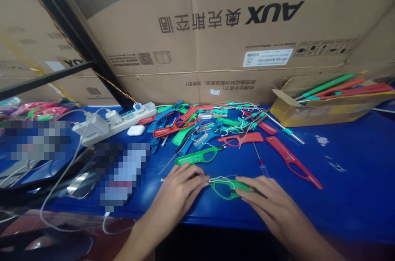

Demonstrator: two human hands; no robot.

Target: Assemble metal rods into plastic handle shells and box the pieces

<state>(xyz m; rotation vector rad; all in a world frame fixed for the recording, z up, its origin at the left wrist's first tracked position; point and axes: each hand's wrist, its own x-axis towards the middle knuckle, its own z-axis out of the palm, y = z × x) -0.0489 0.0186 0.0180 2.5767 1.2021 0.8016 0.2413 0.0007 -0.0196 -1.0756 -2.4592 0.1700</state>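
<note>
A green lighter casing with an oval trigger opening lies between my hands near the table's front edge. My left hand pinches its left end, where white wires run along the top; the fingertips hide exactly what they press on. Wrapped round the casing's right part is my right hand, thumb below and fingers above. Just beyond my left hand, another green casing half lies open side up. A thin screwdriver with a clear handle rests beyond my right hand. To the right is a red casing half.
A pile of red, blue and green lighter parts spreads across the back. An open cardboard box holds more at right. A power strip, white earbud case and cabled phone lie left. A large carton walls the rear.
</note>
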